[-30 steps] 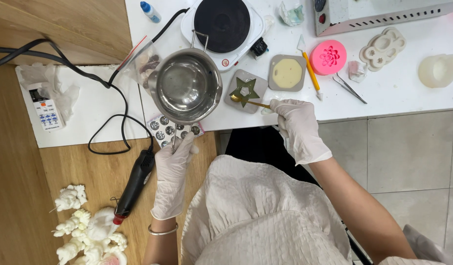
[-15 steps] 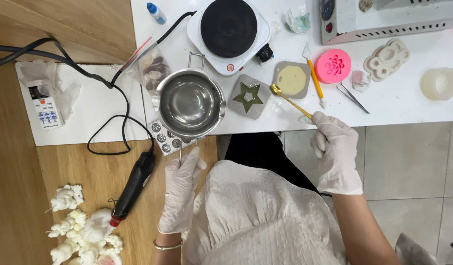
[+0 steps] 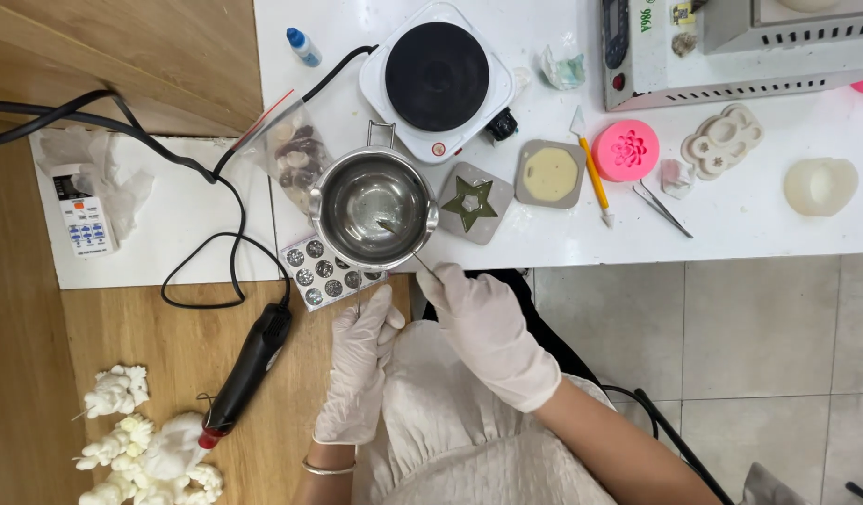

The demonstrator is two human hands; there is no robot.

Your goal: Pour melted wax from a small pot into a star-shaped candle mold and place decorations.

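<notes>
White table (image 3: 562,245): right hand (image 3: 483,323) grips spoon (image 3: 405,246) in pot (image 3: 373,209), left hand (image 3: 361,351) its handle (image 3: 359,292)

A small round stainless-steel melting pot (image 3: 373,208) stands upright at the white worktop's front edge, its thin handle overhanging. A slim metal spoon (image 3: 405,246) leans inside, its bowl on the pot's bottom.

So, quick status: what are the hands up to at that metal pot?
Left hand gripping the pot handle. Right hand dipping a thin spoon into the steel pot. Star mould close beside, not touching.
</notes>
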